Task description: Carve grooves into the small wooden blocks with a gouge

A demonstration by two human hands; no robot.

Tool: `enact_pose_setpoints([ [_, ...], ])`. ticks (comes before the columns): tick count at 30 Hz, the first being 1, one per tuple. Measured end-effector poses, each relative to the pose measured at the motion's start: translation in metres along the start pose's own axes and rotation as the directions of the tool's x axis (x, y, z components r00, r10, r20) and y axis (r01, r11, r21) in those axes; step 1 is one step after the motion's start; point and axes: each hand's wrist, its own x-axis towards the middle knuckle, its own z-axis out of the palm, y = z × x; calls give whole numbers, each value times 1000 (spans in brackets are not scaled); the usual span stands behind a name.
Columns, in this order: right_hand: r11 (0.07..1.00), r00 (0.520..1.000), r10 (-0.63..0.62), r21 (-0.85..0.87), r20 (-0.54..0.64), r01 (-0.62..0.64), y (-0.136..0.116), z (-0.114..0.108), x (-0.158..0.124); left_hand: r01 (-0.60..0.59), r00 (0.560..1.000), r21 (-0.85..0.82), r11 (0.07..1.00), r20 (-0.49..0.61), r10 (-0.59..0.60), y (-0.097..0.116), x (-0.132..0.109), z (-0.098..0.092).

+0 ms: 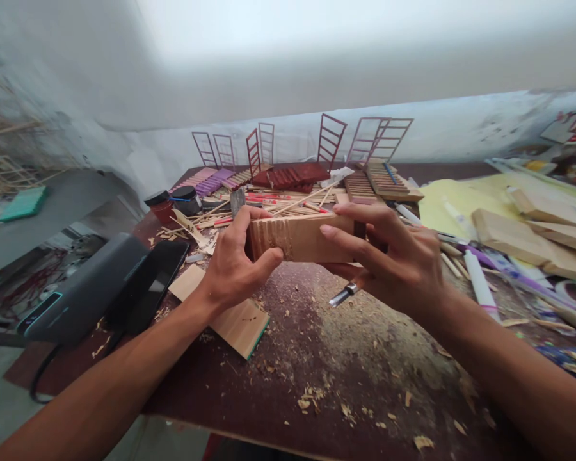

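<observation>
A wooden block [307, 239] is held up on edge above the table, its left part cut with ridges and grooves. My left hand [237, 259] grips its left end, thumb across the near face. At the other end, my right hand [396, 259] has its fingers on the top edge and near face. A carving chisel [344, 294] sticks out below the right palm, metal blade pointing down and left; its handle is mostly hidden in the hand. Beneath my left forearm lies a flat wooden board [242, 326] with a green edge.
Shavings litter the dark table [249, 400]. A phone [148, 288] and a grey power-station-like box [86, 288] stand left. Behind are dark jars [187, 200], thin sticks [288, 203] and small slatted racks [295, 174]. Wooden pieces [509, 240] and a white tube [480, 282] lie right.
</observation>
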Motion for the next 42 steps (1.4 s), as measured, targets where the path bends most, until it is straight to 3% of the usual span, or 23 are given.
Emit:
enact_pose_setpoints([
  [7,995,993,-81,-58,-89,76,1,5,3,-139,989,253,957,-6,145,-4,3,1],
  [17,998,995,-51,-32,-82,49,0,4,2,-267,960,296,917,4,279,-6,4,1],
  [20,999,997,27,48,-73,-23,1,7,3,-289,954,293,911,11,299,-6,3,2],
  [24,954,991,132,274,-28,-119,4,12,3,-339,936,284,897,8,352,-8,2,0],
  [29,869,974,221,442,57,-223,9,18,0,-406,914,283,869,107,392,-4,2,-4],
  [42,884,975,172,414,143,-217,8,22,-2,-595,804,352,723,287,521,1,3,-5],
])
